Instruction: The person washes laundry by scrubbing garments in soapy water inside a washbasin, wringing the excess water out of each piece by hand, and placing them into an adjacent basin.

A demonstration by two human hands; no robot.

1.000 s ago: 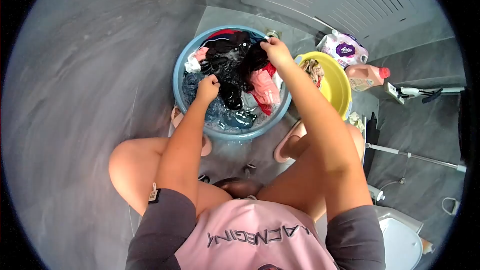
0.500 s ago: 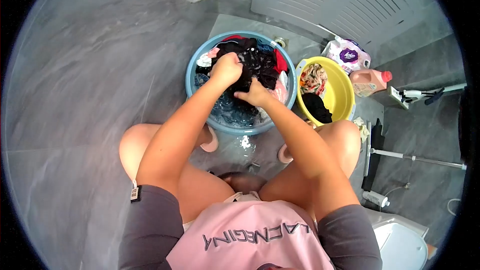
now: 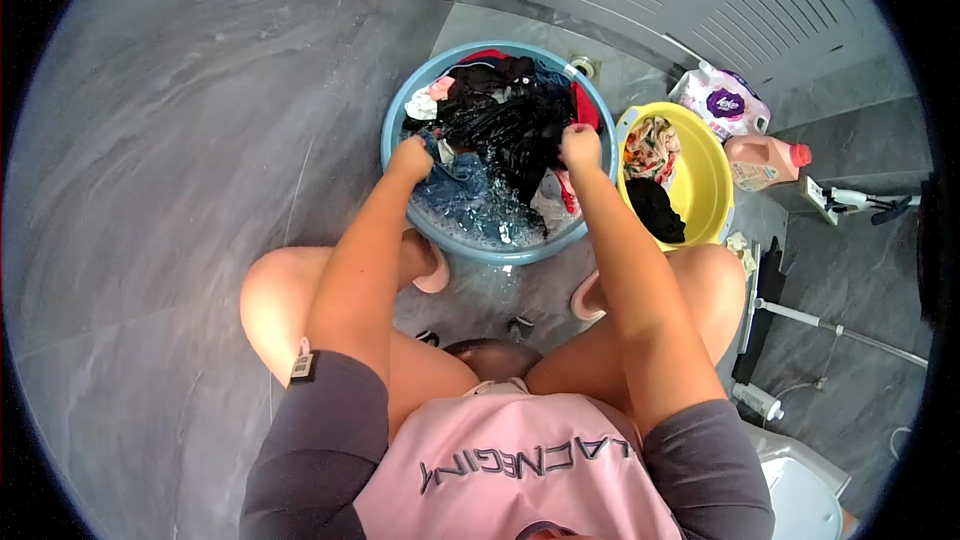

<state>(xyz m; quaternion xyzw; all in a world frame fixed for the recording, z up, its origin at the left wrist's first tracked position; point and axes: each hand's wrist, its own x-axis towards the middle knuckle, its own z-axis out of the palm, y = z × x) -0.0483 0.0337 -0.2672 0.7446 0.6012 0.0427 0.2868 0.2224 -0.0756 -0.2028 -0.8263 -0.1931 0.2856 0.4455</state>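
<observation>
A round blue basin (image 3: 395, 105) holds soapy water and a heap of wet clothes. At its left side my left hand (image 3: 410, 159) is closed on the edge of a blue denim garment (image 3: 458, 198), which lies partly under suds. Toward the right rim, my right hand (image 3: 580, 148) has its fingers curled round part of a wet black garment (image 3: 500, 125) spread across the middle. Red cloth (image 3: 585, 108) shows just beyond the right hand, and white and pink pieces (image 3: 428, 100) lie at the upper left. The fingertips of both hands are partly hidden.
Right of the basin stands a yellow tub (image 3: 712, 175) with a patterned cloth (image 3: 652, 147) and a black cloth (image 3: 655, 210). Behind it are a white and purple package (image 3: 728, 105) and a pink bottle (image 3: 764, 162). A squeegee pole (image 3: 838, 330) lies farther right.
My hands have moved apart, the left toward the basin's left side and the right toward its right rim. The black garment now lies spread out, and more blue denim shows.
</observation>
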